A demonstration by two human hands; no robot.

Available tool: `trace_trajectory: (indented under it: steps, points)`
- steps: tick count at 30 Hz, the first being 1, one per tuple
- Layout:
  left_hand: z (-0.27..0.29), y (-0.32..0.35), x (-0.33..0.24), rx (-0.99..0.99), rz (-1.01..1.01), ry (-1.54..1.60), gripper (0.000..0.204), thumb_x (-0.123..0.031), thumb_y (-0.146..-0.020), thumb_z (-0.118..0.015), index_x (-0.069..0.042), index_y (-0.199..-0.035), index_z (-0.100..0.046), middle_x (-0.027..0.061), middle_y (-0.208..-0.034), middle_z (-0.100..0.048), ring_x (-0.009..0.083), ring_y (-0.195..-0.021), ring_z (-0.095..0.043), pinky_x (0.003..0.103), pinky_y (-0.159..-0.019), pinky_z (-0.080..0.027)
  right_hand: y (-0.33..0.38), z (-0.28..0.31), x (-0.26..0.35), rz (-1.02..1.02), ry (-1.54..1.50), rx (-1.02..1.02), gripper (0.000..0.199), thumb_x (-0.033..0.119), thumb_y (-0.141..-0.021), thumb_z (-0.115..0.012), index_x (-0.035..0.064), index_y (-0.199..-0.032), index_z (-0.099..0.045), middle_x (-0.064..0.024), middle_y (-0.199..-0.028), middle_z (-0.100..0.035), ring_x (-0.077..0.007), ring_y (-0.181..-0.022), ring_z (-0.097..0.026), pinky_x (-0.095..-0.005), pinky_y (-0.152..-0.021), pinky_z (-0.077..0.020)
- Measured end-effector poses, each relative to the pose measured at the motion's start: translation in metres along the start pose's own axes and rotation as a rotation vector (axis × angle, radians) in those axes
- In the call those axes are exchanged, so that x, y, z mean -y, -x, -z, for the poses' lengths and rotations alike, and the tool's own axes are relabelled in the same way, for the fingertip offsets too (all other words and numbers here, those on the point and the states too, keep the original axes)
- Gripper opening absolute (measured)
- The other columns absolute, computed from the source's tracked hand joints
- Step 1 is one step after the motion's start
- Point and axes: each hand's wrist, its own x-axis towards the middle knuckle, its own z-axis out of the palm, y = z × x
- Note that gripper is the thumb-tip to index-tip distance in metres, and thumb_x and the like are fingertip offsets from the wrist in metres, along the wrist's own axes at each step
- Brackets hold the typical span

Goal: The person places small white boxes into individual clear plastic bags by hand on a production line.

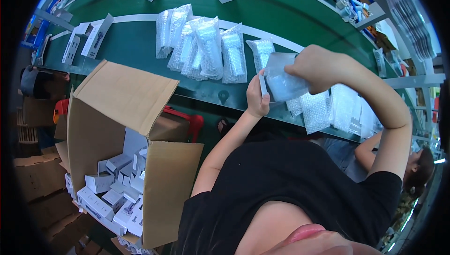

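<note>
My left hand (257, 97) is closed around the end of a small white carton (263, 85), thumb and fingers on its sides. Just right of it, my right hand (315, 67) is a fist gripping the edge of a clear bubble-wrap pouch (287, 88) with something pale inside. The pouch overlaps the carton, and I cannot tell how far it sits inside. Behind my hands, on the green bench, another bubble-wrapped item (260, 51) lies close by. Several more bubble-wrapped packages (206, 49) lie in a row to the left.
Flat bubble-wrap pouches (316, 112) lie on the green bench (136, 44) at right. White cartons (96, 37) stand far left, others at the back. A large cardboard box (171, 184) full of white cartons stands at lower left, by a red stool (194, 126). Another person (370, 154) is at right.
</note>
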Motion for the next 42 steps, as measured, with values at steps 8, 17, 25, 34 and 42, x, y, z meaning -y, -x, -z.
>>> trace_trajectory:
  steps: [8, 17, 25, 34, 42]
  points:
    - [0.0, 0.021, 0.002, 0.02, -0.113, -0.199, 0.074, -0.053, -0.078, -0.031, 0.008, -0.12, -0.035, 0.0229, -0.111, -0.046, 0.0358, -0.094, -0.048, 0.039, -0.085, -0.035, -0.054, -0.058, 0.018, 0.132, -0.326, -0.188, 0.053, 0.026, -0.059, -0.071, 0.0043, -0.101, -0.049, -0.0138, -0.093, -0.056, -0.0281, -0.078, -0.056, -0.0342, -0.069, -0.0445]
    - [0.017, 0.024, -0.009, 0.094, -0.096, -0.278, 0.07, -0.049, -0.079, -0.03, 0.007, -0.121, -0.034, 0.0229, -0.113, -0.045, 0.0359, -0.097, -0.046, 0.039, -0.087, -0.033, -0.064, -0.119, 0.036, 0.303, -0.302, -0.793, 0.061, 0.03, -0.062, -0.071, 0.0042, -0.112, -0.045, -0.0156, -0.101, -0.054, -0.0303, -0.086, -0.054, -0.0349, -0.076, -0.0434]
    - [0.005, -0.023, -0.044, 0.005, 0.078, 0.042, 0.061, -0.037, -0.078, -0.031, 0.007, -0.121, -0.033, 0.0233, -0.115, -0.043, 0.0355, -0.099, -0.044, 0.038, -0.088, -0.032, -0.037, -0.162, 0.015, -0.033, -1.069, -1.454, 0.058, 0.018, -0.061, -0.075, -0.0019, -0.108, -0.048, -0.0153, -0.11, -0.052, -0.0295, -0.094, -0.054, -0.0363, -0.084, -0.0416]
    - [-0.008, -0.151, -0.098, 0.157, -0.05, -0.452, 0.058, -0.023, -0.079, -0.05, 0.004, -0.125, -0.028, 0.0209, -0.127, -0.031, 0.0336, -0.116, -0.034, 0.039, -0.096, -0.028, -0.123, -0.169, -0.146, -0.046, -1.675, -1.602, 0.075, 0.006, -0.061, -0.074, 0.0005, -0.122, -0.03, -0.0169, -0.112, -0.049, -0.0248, -0.097, -0.052, -0.0318, -0.083, -0.0422]
    - [0.279, -0.072, -0.207, -0.848, 0.069, -1.146, 0.026, -0.012, -0.08, -0.05, -0.001, -0.104, -0.049, 0.0105, -0.093, -0.052, 0.0193, -0.073, -0.05, 0.029, -0.071, -0.044, -0.259, -0.269, -0.292, -0.534, -1.314, -1.703, 0.079, 0.032, -0.061, -0.077, -0.0027, -0.117, -0.033, -0.0239, -0.115, -0.036, -0.0318, -0.1, -0.045, -0.0414, -0.088, -0.0389]
